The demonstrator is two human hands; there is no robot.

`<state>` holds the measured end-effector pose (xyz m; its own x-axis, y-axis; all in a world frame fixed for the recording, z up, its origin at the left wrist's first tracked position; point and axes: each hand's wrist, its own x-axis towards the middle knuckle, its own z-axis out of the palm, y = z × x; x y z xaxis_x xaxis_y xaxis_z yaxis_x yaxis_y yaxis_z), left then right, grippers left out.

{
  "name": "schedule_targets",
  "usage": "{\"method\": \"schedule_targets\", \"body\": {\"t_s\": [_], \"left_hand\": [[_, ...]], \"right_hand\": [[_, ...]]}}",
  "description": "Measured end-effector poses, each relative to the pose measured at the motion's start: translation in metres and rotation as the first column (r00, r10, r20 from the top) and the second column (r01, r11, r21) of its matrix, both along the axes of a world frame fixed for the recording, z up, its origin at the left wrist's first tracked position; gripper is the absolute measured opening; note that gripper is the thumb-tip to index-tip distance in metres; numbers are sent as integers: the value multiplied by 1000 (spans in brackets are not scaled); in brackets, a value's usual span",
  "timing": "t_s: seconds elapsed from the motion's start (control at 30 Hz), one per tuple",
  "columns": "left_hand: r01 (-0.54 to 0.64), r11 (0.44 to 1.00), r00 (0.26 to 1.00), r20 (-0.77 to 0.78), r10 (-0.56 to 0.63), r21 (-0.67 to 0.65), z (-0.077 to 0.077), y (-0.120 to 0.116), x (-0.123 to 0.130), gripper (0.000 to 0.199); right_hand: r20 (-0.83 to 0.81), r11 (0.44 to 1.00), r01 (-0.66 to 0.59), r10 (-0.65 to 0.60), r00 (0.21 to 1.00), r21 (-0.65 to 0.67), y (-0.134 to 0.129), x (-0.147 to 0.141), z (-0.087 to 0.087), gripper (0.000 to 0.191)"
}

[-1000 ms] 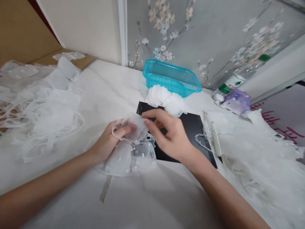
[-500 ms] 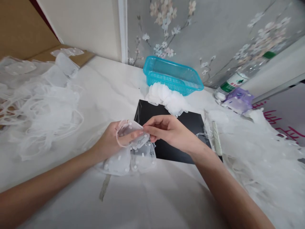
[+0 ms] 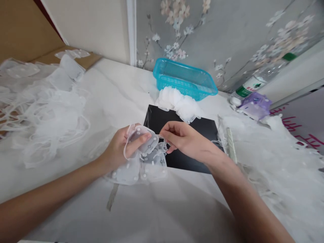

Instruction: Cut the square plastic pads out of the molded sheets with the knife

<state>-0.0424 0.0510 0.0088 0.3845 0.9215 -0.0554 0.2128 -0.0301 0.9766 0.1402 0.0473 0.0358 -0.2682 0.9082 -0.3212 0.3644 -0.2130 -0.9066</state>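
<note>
My left hand (image 3: pixel 124 143) is closed round a translucent white plastic piece (image 3: pixel 148 139), flat with rounded corners and small raised dots, its thumb pressed on top. A thin pale loop hangs from that piece near the fingers. My right hand (image 3: pixel 181 138) pinches thin white strands (image 3: pixel 160 136) at the piece's right edge. Below both hands, more translucent pieces (image 3: pixel 152 170) of the same look lie at the table's front edge. Beneath my right hand is a flat black board (image 3: pixel 187 158). Fanned-out white pieces (image 3: pixel 178 103) rest along the board's far edge.
A blue plastic basket (image 3: pixel 186 77) stands behind the board. To the left lies a heap of tangled translucent strips (image 3: pixel 55 118) beside cardboard (image 3: pixel 88 59). At right are a bottle (image 3: pixel 255 82), a purple packet (image 3: pixel 257 104) and a broad pile of translucent pieces (image 3: pixel 283 168).
My right hand has drawn slightly right, away from the piece, with strands now stretched between. The piece in my left hand has turned to lie flatter toward the camera.
</note>
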Motion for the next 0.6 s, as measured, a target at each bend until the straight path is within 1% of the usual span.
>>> {"method": "schedule_targets", "body": {"t_s": [0.07,0.13,0.17,0.2,0.23,0.27,0.3,0.33,0.37,0.4,0.43,0.47,0.53,0.57,0.6], "left_hand": [[15,1000,1000,14,-15,-20,-1,0,0,26],[39,998,999,17,-38,-56,-3,2,0,24],[49,996,999,18,-48,-71,-5,3,-1,23],[58,995,998,23,-57,-82,-8,5,-2,23],[64,994,998,30,-62,-94,-10,6,-2,22],[64,992,997,38,-60,-108,-13,8,-3,22],[64,990,997,50,-59,-122,-15,9,-3,24],[64,988,996,64,-56,-138,-17,10,-4,28],[62,986,995,84,-49,-156,-19,12,-4,32],[66,982,993,111,-47,-177,-20,13,-4,35],[72,977,989,142,-44,-199,-20,13,-3,35],[75,972,984,175,-36,-222,-20,14,-2,34],[62,960,977,215,-2,-273,-17,14,-1,35],[49,955,977,213,15,-294,-15,14,0,36],[34,952,979,204,30,-305,-14,14,1,37]], "right_hand": [[65,1000,10,-12,998,23,0,-1,4,13],[119,996,31,-41,992,79,3,8,12,12],[172,989,60,-83,982,132,6,18,16,11],[249,974,107,-156,956,199,8,32,22,13],[378,948,150,-253,891,280,11,49,28,16],[551,918,161,-351,757,363,14,69,33,18],[722,913,134,-389,573,386,16,89,38,16],[857,939,125,-343,385,320,18,109,41,12],[936,968,189,-213,280,164,19,127,42,12],[957,956,293,-75,280,-10,20,143,40,13],[944,925,354,15,329,-138,21,154,37,13],[925,899,378,70,373,-220,22,163,32,12],[909,883,384,101,405,-269,23,171,20,7],[910,887,379,97,402,-262,23,171,16,5],[915,894,376,85,394,-245,24,171,13,7]]}}
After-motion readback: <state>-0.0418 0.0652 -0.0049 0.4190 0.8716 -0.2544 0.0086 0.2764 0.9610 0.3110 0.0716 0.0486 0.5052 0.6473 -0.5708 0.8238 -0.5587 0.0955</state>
